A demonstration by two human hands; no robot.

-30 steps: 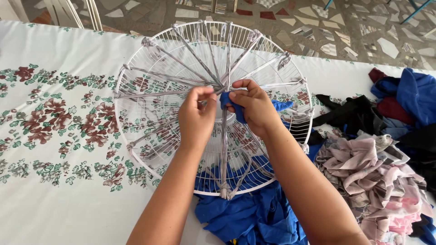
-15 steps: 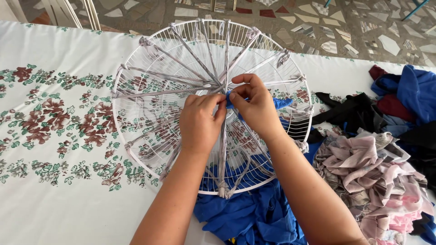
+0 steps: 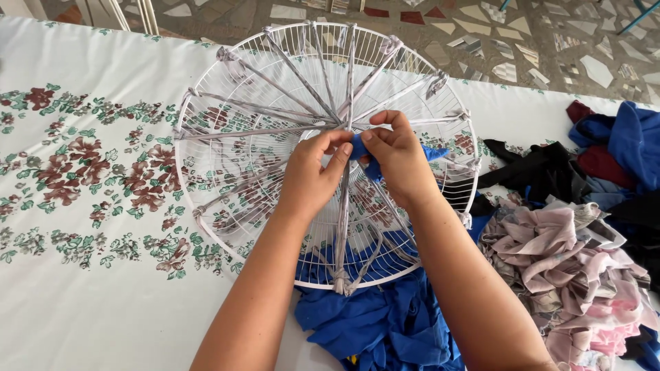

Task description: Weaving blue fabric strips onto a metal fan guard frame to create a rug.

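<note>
Hands meet at the middle of a round wire frame (image 3: 240, 137): left hand (image 3: 313, 175) and right hand (image 3: 399, 158) both pinch a blue cloth strip (image 3: 359, 145).

Looks like a home craft spot, likely a patio or open room: floor (image 3: 550, 41) is broken-tile mosaic in grey, cream and red set in cement, typical of a house yard or terrace. Work surface is a table covered with a white floral tablecloth (image 3: 82, 172), household kind, not a workbench. Heap of fabric scraps (image 3: 577, 268) in pink, black, blue and maroon piled at the right side. White metal legs (image 3: 137, 14) of a chair or stand show at the top left. No industrial machines or shop shelving in view
</note>
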